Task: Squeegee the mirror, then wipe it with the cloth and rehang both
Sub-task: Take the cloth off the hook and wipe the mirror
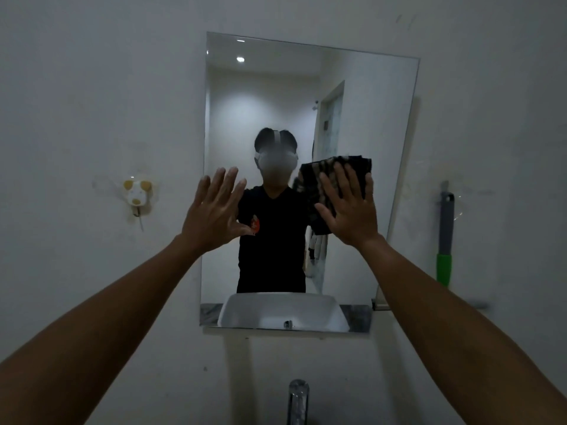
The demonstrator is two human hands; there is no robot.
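Note:
A frameless rectangular mirror point(276, 96) hangs on the white wall in front of me. My right hand point(349, 207) lies flat with spread fingers on a dark patterned cloth point(319, 179), pressing it against the glass at the mirror's right middle. My left hand point(214, 210) is raised with fingers apart in front of the mirror's left side, holding nothing. A squeegee point(445, 237) with a grey shaft and green grip hangs vertically on the wall to the right of the mirror.
A small animal-shaped wall hook point(136, 193) sits left of the mirror with nothing on it. A chrome tap point(298, 400) rises at the bottom centre. The mirror reflects a person and a white basin.

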